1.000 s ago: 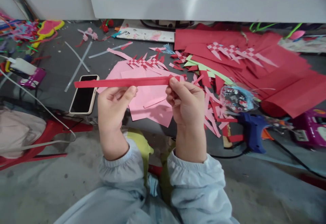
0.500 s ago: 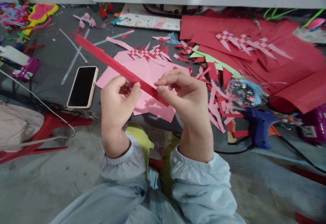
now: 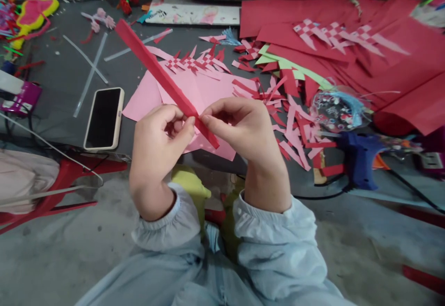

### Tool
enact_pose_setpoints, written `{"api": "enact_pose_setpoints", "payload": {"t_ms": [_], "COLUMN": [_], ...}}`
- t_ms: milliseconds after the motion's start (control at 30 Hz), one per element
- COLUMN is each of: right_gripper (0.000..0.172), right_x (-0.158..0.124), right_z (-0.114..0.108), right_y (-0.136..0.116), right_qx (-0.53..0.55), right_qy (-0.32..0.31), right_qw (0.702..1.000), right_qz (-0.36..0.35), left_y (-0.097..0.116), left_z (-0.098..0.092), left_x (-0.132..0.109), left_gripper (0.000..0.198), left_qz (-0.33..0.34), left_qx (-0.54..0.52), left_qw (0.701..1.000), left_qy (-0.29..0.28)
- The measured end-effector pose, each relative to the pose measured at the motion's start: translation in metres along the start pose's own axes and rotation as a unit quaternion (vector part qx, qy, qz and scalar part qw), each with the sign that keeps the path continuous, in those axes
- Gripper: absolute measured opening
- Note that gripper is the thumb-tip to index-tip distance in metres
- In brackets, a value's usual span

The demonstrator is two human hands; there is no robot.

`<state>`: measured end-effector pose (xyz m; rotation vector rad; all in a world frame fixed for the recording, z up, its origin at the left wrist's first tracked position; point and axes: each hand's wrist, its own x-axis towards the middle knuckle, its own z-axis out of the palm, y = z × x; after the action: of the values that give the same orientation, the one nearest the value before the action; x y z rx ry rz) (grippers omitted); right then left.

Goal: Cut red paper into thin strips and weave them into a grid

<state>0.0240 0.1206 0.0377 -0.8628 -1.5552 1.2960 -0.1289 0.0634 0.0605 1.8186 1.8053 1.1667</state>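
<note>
A long red paper strip (image 3: 156, 72) slants from upper left to lower right in front of me. My left hand (image 3: 158, 139) pinches its lower part between thumb and fingers. Close beside it, the thumb and forefinger of my right hand (image 3: 243, 123) pinch the strip near its lower end. Beneath the hands lie pink paper sheets (image 3: 139, 95). Woven red-and-pink checkered paper fish (image 3: 189, 62) rest at the far side of those sheets.
Left of the sheets lies a phone (image 3: 104, 118). Red and pink paper scraps (image 3: 294, 132), a blue glue gun (image 3: 361, 160) and a clear dish of beads (image 3: 337, 109) are on the right. Red paper sheets (image 3: 333, 65) carry more woven fish. Clear sticks (image 3: 92, 74) cross at left.
My right hand has slid left along the strip, closer to my left hand. The strip now stands steeper, and the view has shifted slightly.
</note>
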Motion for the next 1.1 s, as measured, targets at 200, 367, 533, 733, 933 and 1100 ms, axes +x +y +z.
{"api": "enact_pose_setpoints", "payload": {"t_ms": [200, 367, 533, 733, 933, 1100], "right_gripper": [0.006, 0.007, 0.009, 0.008, 0.007, 0.01], "right_x": [0.0, -0.001, -0.001, -0.001, -0.001, -0.001], "right_z": [0.0, 0.0, 0.0, 0.002, 0.007, 0.013], "right_y": [0.0, 0.0, 0.0, 0.003, 0.004, 0.001], "right_qx": [-0.02, -0.03, -0.041, -0.026, -0.013, -0.011], "right_qy": [0.003, 0.001, -0.003, 0.015, 0.03, 0.081], "right_qw": [1.0, 0.999, 0.999, 0.999, 0.999, 0.997], "right_qz": [0.011, 0.014, 0.011, 0.012, 0.019, 0.005], "left_y": [0.001, 0.003, 0.005, 0.002, 0.001, 0.0], "left_z": [0.002, 0.003, 0.003, 0.005, 0.01, 0.016], "left_x": [0.001, 0.002, 0.002, 0.002, 0.001, 0.002], "left_gripper": [0.019, 0.023, 0.019, 0.01, 0.007, 0.009], "left_qz": [-0.007, -0.025, -0.026, -0.011, -0.016, -0.004], "left_qx": [-0.006, -0.011, -0.009, -0.028, -0.062, -0.075], "left_qw": [1.0, 0.999, 0.999, 0.999, 0.998, 0.995], "left_qy": [-0.017, -0.028, -0.029, -0.01, 0.023, 0.071]}}
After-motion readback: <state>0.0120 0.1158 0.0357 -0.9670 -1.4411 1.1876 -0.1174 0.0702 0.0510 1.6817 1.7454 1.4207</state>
